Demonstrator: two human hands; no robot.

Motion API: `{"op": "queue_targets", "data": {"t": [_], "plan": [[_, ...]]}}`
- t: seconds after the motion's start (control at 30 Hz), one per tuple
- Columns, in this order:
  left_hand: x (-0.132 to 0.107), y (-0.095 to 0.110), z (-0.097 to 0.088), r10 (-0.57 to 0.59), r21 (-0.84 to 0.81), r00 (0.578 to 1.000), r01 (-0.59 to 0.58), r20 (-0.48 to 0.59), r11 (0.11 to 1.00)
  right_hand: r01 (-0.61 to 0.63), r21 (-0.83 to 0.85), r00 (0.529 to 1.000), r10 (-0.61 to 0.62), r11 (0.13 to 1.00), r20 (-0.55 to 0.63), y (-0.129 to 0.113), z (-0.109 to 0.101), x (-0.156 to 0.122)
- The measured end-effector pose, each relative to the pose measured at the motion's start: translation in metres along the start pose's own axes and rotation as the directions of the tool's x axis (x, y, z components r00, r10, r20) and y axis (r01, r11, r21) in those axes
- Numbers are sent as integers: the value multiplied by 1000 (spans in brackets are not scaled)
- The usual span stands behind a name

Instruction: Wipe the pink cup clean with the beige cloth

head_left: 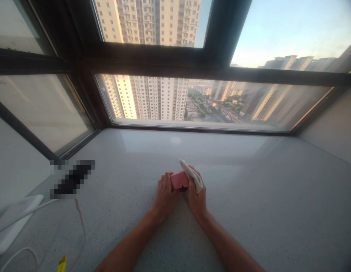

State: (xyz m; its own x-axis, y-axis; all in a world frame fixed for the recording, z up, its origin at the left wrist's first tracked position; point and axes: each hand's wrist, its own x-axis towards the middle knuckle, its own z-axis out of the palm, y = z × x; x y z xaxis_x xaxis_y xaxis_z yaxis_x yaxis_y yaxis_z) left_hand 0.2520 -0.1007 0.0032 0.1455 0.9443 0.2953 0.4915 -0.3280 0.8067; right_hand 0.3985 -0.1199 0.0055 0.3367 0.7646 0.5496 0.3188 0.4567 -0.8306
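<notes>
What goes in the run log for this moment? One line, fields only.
left hand: grips pink box | right hand: holds white cloth at box's right side | surface: speckled sill

Pink box (179, 180) beside white cloth (194, 176)

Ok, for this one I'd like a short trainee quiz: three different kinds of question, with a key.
1. Which hand holds the white cloth?
2. True or false: the left hand is touching the pink box.
3. Fill in the blank: beyond the window stand tall ____.

Key:
1. The right hand.
2. True.
3. Buildings.
</notes>
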Motion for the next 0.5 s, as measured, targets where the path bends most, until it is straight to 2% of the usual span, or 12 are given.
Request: {"op": "queue_targets", "data": {"t": [0.07, 0.13, 0.23, 0.33, 0.43, 0.47, 0.5], "plan": [[2, -5, 2, 39, 85, 999, -41, 28, 996, 147, -129, 989, -142, 981, 49, -5, -4, 2], [3, -7, 4, 67, 166, 997, -72, 36, 983, 287, -262, 957, -263, 921, 124, -10, -9, 5], [3, -7, 7, 108, 210, 994, -108, 14, 972, 419, -374, 907, -359, 827, 222, -15, -13, 7], [1, -4, 7, 185, 86, 983, -183, -16, 979, 489, -400, 869, -395, 775, 299, -18, -13, 7], [0, 0, 5, 238, -28, 970, -240, -44, 970, 563, -330, 809, -424, 757, 406, -19, -11, 7], [0, 2, 4, 236, -57, 971, -238, -49, 970, 561, -297, 804, -424, 773, 417, -18, -10, 7], [-1, 5, 3, 221, -83, 974, -225, -52, 971, 528, -261, 821, -408, 808, 399, -17, -9, 8]]}}
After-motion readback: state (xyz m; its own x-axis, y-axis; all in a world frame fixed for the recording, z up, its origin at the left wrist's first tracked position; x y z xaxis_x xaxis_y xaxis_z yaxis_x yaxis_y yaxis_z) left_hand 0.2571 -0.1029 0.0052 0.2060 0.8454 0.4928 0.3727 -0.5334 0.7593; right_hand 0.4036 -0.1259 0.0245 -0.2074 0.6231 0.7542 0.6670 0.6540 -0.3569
